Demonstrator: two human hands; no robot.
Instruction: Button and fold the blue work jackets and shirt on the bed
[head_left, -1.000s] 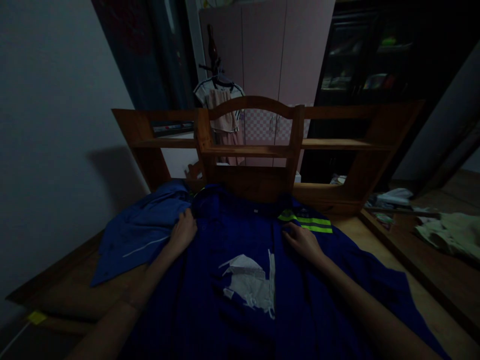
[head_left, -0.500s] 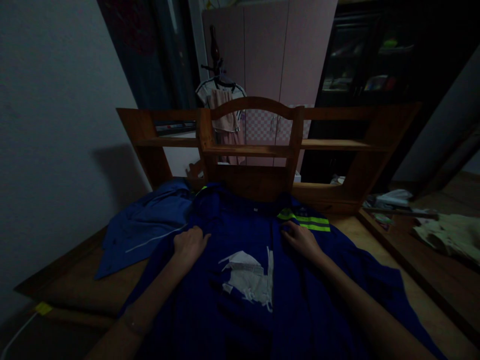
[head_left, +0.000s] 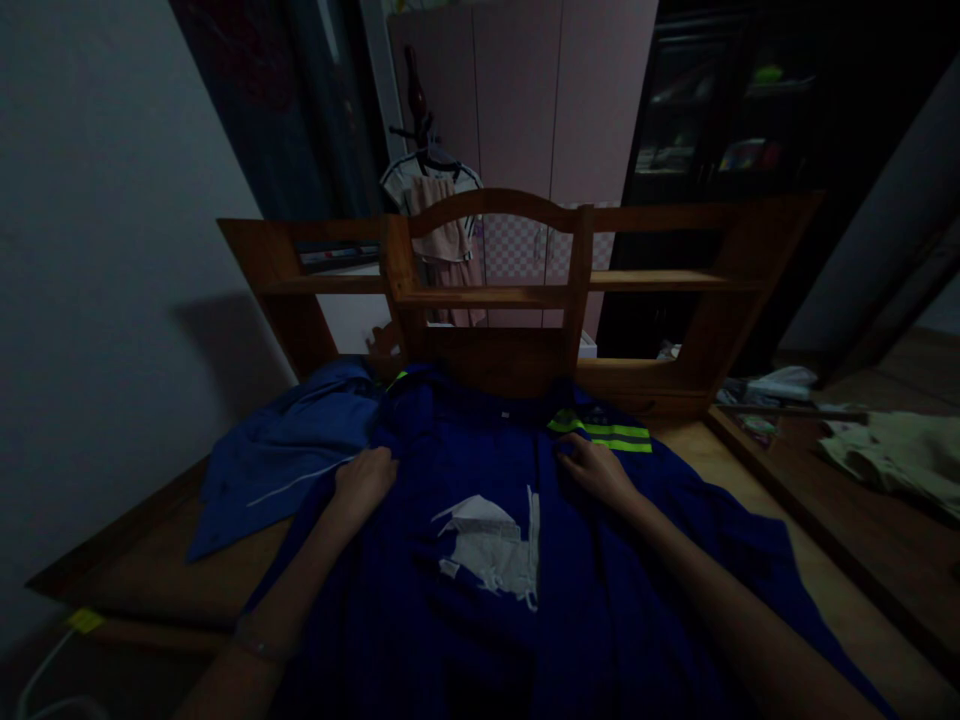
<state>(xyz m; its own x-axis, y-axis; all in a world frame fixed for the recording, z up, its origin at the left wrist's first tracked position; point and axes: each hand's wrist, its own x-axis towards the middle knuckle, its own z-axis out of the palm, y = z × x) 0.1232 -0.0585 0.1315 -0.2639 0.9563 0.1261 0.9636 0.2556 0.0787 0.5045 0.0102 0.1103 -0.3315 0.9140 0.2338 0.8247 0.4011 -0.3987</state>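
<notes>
A dark blue work jacket [head_left: 480, 450] with yellow-green and grey stripes lies spread open before me, collar away from me. Its inside shows a whitish, ragged-edged patch [head_left: 491, 545] with a loose pale strip beside it. My left hand [head_left: 365, 487] is closed on the jacket's left front, its fingertips partly hidden. On the other side, my right hand [head_left: 596, 468] pinches the right front panel just below the striped chest. A lighter blue garment [head_left: 300, 430] with white piping lies left of the jacket, close by my left hand.
A wooden shelf unit [head_left: 487, 297] stands right behind the collar. At left is a wall [head_left: 97, 250]. A wooden ledge [head_left: 780, 490] runs along the right, with pale cloth [head_left: 877, 455] beyond it. Clothes hang on a rack [head_left: 431, 195] before a pink wardrobe [head_left: 517, 110].
My left hand has shifted slightly left and toward the jacket's outer side. My right hand stays on the right panel. The whole view has moved a little.
</notes>
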